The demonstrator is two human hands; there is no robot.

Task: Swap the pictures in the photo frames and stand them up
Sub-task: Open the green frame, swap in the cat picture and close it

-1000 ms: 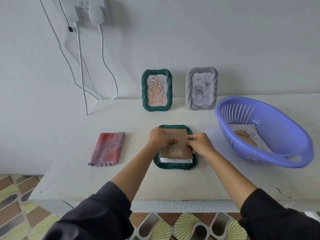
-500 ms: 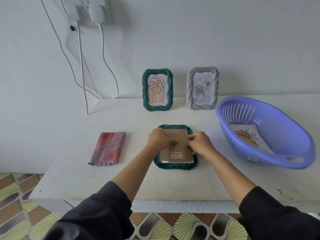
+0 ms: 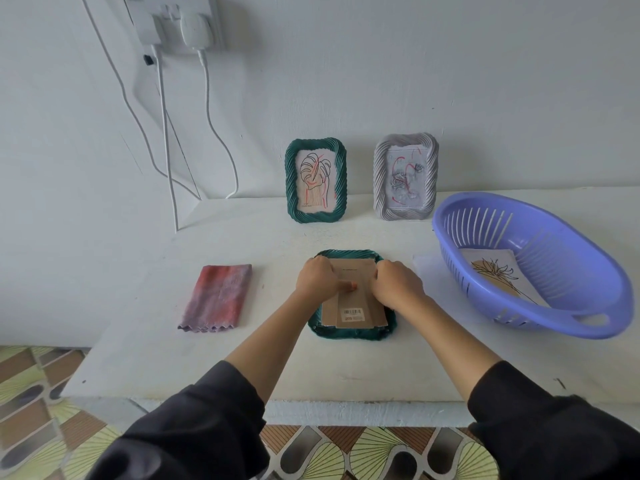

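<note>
- Face-down green frame (image 3: 350,335) lies flat on the white table (image 3: 277,362), centre front, between the cloth and the basket.
- Brown backing board (image 3: 353,301) sits in the frame's back. The barcode sticker (image 3: 353,314) is near its front edge.
- Left hand (image 3: 317,278) is on the board's upper left. The fingers are curled against the left edge and the thumb lies across the board, pressing down.
- Right hand (image 3: 396,284) is on the board's upper right, knuckles up, fingers curled down over the right edge. The tips are hidden, so I can't tell whether it pinches or only presses.
- The hands are close together but not touching.
- Second green frame (image 3: 316,180) stands upright at the back against the wall, showing a leaf line drawing.
- Grey frame (image 3: 406,176) stands just right of it, also against the wall, with a sketch marked in red.
- Purple basket (image 3: 540,327) is at the right, near the flat frame but apart from it. A loose picture (image 3: 498,275) with a plant drawing lies inside.
- Folded red-purple cloth (image 3: 216,297) lies flat at the left, well apart from the frame.
</note>
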